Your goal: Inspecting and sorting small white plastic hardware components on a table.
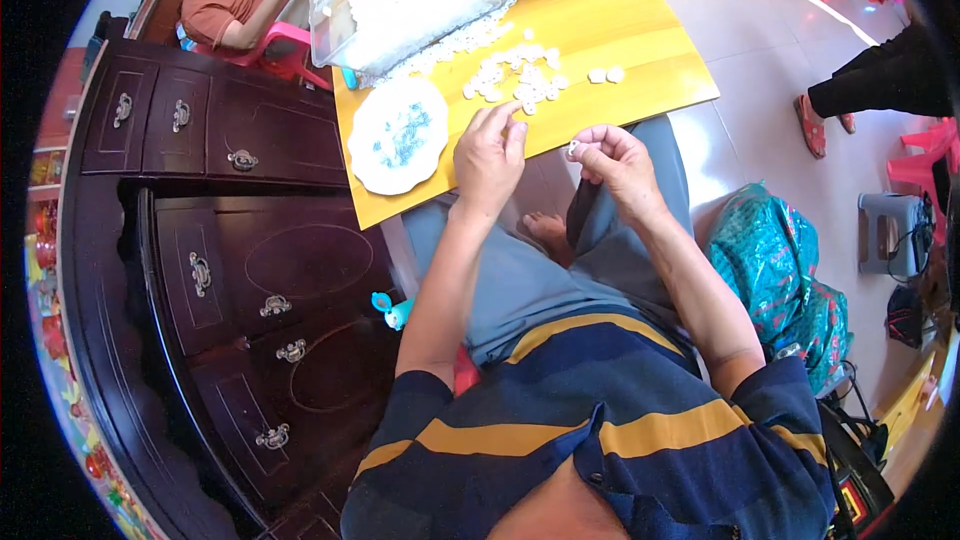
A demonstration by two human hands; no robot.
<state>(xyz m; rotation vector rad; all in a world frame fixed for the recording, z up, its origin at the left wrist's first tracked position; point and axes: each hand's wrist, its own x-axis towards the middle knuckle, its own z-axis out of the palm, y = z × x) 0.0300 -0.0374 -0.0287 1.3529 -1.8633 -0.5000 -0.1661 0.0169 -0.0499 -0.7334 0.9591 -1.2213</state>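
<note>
White piece (573, 148), small and pale, sits at the fingertips of the right hand (626, 172), just past the near table edge and above the lap. Head view, sole view: right thumb and index finger closed to a narrow pinch on it; piece partly covered, so its finer shape cannot be read. Left hand (489, 162) raised beside it, a small gap between the two hands; fingers loosely bent, thumb near the index finger. Cannot tell whether anything lies between them. Just beyond the left fingertips, loose white pieces (552, 58) lie scattered on the yellow table (655, 35); contact with the nearest one unclear. Two more lie apart from that group, ahead of the right fingers. To the left of the left fingers, a white scalloped plate (385, 183) bears a patch of small blue-grey bits (405, 137), with bare surface around it. Farther ahead of the left fingers, a clear tub (336, 48) shows a pale, overexposed mass; contents not resolved. Progress, judged: handling looks under way, not finished. One piece in hand; many loose ones remain on the table. Which of these have been dealt with cannot be told, so the finished share stays unrecorded.
</note>
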